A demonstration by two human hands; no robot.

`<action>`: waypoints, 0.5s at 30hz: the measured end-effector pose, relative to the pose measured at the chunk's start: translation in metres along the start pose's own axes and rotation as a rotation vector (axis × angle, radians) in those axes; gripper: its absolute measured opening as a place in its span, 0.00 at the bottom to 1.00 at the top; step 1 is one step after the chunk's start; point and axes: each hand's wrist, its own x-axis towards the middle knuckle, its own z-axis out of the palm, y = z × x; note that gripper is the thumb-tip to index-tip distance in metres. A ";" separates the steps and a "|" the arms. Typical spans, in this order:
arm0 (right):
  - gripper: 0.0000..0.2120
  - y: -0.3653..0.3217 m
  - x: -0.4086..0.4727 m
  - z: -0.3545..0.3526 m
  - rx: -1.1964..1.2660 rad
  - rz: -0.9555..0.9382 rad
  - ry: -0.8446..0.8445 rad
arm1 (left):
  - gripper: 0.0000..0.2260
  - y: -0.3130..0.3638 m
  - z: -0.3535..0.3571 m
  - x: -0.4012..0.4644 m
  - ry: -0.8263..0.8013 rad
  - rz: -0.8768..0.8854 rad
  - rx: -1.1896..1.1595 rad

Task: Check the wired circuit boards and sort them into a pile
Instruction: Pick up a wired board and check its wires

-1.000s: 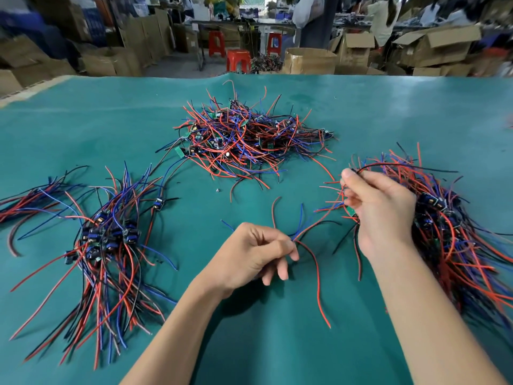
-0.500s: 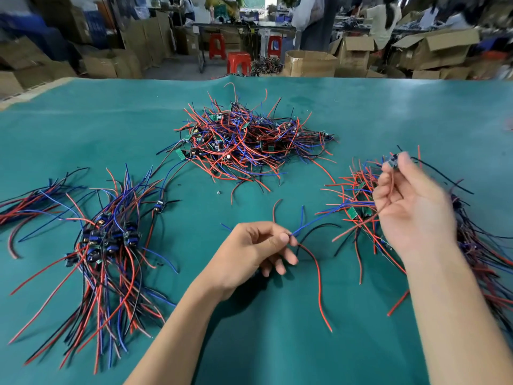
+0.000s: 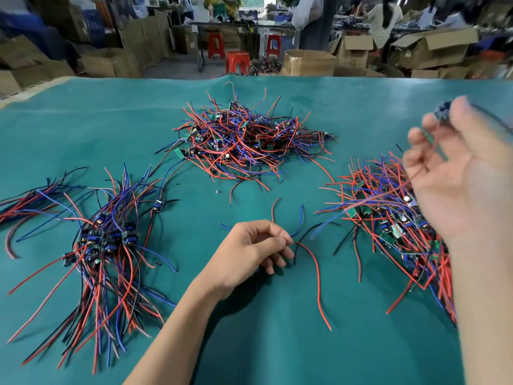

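Note:
My right hand (image 3: 460,173) is raised at the right edge, blurred, and pinches a small wired circuit board (image 3: 442,111) at its fingertips, with the board's wires trailing down to the right-hand heap (image 3: 388,218). My left hand (image 3: 249,251) rests low at the table's middle and pinches the wires of another board (image 3: 308,254), whose red, blue and black leads spread on the cloth. A tangled heap of boards (image 3: 244,137) lies at the centre back. An ordered pile with aligned boards (image 3: 108,240) lies at the left.
A teal cloth (image 3: 277,343) covers the table. A further bundle of wires (image 3: 25,204) lies at the far left edge. A tiny loose part (image 3: 218,192) sits in front of the centre heap. Cardboard boxes, red stools and people fill the room behind.
My right hand has lifted up and to the right, pulling one board out of the right heap by its wires. My left hand has stayed put, still pinching its wires.

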 end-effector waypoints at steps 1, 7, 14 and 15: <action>0.06 -0.007 0.000 0.005 -0.075 -0.024 -0.033 | 0.06 0.000 0.000 0.000 0.001 0.003 -0.005; 0.07 -0.025 -0.009 0.029 -0.296 0.009 -0.160 | 0.07 0.000 0.002 0.001 0.025 0.011 -0.039; 0.16 0.003 -0.023 0.045 -0.107 0.387 -0.456 | 0.15 0.003 -0.001 0.000 0.009 0.032 -0.170; 0.18 0.008 -0.023 0.046 -0.074 0.441 -0.497 | 0.16 0.002 -0.003 0.001 -0.032 0.044 -0.174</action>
